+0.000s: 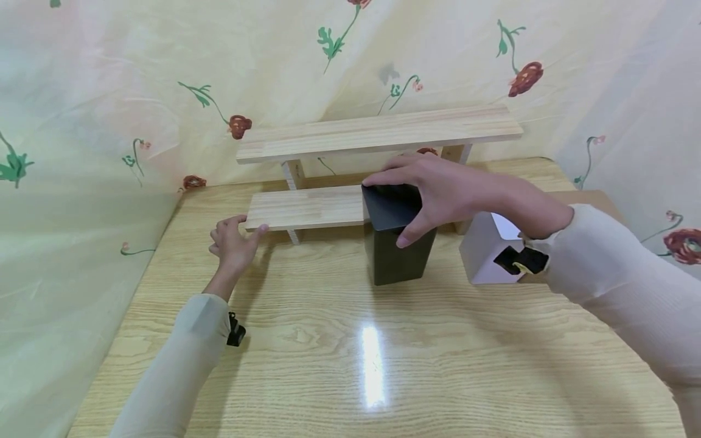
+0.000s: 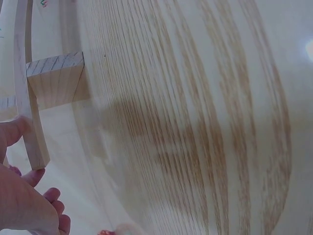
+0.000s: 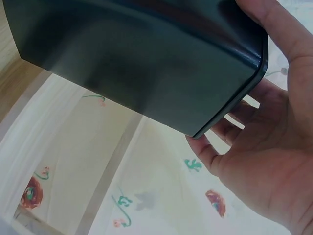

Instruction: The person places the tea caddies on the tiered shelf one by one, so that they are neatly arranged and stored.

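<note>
A tall black box stands upright or nearly so in front of the wooden shelf's lower board. From above, my right hand grips its top, thumb on the near side and fingers across the far edge. In the right wrist view the fingertips curl at the rim of the black box. My left hand pinches the left end of the lower board, its thumb on the front edge. The left wrist view shows a finger under the board's end.
Above the lower board runs the shelf's upper board, on short wooden supports. A white box sits on the wood-grain table below my right forearm, beside a brown panel. Floral cloth hangs behind and at both sides.
</note>
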A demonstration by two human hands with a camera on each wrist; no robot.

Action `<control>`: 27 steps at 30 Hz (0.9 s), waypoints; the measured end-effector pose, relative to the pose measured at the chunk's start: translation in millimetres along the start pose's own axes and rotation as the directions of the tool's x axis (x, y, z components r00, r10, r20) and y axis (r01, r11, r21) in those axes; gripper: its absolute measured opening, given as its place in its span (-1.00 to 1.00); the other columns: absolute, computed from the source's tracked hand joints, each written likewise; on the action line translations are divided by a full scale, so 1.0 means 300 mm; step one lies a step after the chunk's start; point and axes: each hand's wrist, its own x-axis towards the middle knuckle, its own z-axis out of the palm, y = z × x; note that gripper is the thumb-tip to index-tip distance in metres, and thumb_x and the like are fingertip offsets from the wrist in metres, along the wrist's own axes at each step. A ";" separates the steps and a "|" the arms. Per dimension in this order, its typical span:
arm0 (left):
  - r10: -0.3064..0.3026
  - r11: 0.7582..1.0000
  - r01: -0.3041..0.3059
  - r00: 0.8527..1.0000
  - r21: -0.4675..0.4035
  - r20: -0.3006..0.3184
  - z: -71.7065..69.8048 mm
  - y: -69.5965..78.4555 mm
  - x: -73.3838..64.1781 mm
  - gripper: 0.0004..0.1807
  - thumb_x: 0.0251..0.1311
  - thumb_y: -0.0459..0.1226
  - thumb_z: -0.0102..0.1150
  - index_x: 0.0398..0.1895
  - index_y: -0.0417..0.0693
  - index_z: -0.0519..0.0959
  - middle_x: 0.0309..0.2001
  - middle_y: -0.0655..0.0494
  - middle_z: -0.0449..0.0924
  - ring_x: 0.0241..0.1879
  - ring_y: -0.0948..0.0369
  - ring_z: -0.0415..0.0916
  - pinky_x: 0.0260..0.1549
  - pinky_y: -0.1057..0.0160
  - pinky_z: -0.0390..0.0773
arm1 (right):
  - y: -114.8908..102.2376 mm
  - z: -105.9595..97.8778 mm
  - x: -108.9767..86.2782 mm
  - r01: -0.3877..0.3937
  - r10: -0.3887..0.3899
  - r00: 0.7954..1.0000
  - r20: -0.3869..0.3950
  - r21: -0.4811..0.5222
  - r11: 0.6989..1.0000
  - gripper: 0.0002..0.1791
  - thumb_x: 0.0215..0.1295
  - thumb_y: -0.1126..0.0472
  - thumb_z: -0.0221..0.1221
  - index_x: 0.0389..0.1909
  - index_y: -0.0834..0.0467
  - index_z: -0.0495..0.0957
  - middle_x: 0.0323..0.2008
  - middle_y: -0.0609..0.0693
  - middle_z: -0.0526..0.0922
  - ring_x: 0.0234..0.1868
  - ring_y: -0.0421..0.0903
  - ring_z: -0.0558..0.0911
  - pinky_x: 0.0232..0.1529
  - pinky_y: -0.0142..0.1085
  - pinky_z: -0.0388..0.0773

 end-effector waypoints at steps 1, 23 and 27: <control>0.002 1.000 -0.002 1.000 -0.002 0.001 0.000 0.000 0.000 -0.25 0.24 0.07 0.17 0.34 -0.21 0.28 0.33 -0.28 0.11 0.29 -0.16 -0.06 0.10 -0.21 -0.11 | -0.005 -0.003 0.007 -0.002 0.002 1.000 0.004 0.005 1.000 -0.01 -0.22 -0.11 0.53 0.33 0.01 0.38 0.16 0.03 0.45 0.08 -0.04 0.43 -0.04 -0.14 0.34; -0.006 1.000 0.006 1.000 0.018 -0.009 0.011 0.004 0.004 -0.25 0.24 0.07 0.17 0.34 -0.21 0.29 0.31 -0.28 0.13 0.26 -0.15 -0.03 0.08 -0.19 -0.08 | -0.048 -0.039 0.127 -0.002 -0.004 0.999 0.048 0.126 0.992 -0.03 -0.17 -0.07 0.52 0.36 -0.08 0.34 0.17 -0.01 0.39 0.03 -0.06 0.34 -0.09 -0.17 0.36; -0.008 1.000 0.008 1.000 0.024 -0.010 0.006 0.005 0.005 -0.24 0.24 0.08 0.17 0.34 -0.21 0.28 0.31 -0.29 0.13 0.26 -0.16 -0.03 0.09 -0.20 -0.08 | -0.058 -0.044 0.154 0.006 -0.012 0.999 0.052 0.125 0.992 -0.03 -0.17 -0.08 0.51 0.37 -0.09 0.33 0.16 -0.01 0.38 0.04 -0.06 0.31 -0.07 -0.18 0.35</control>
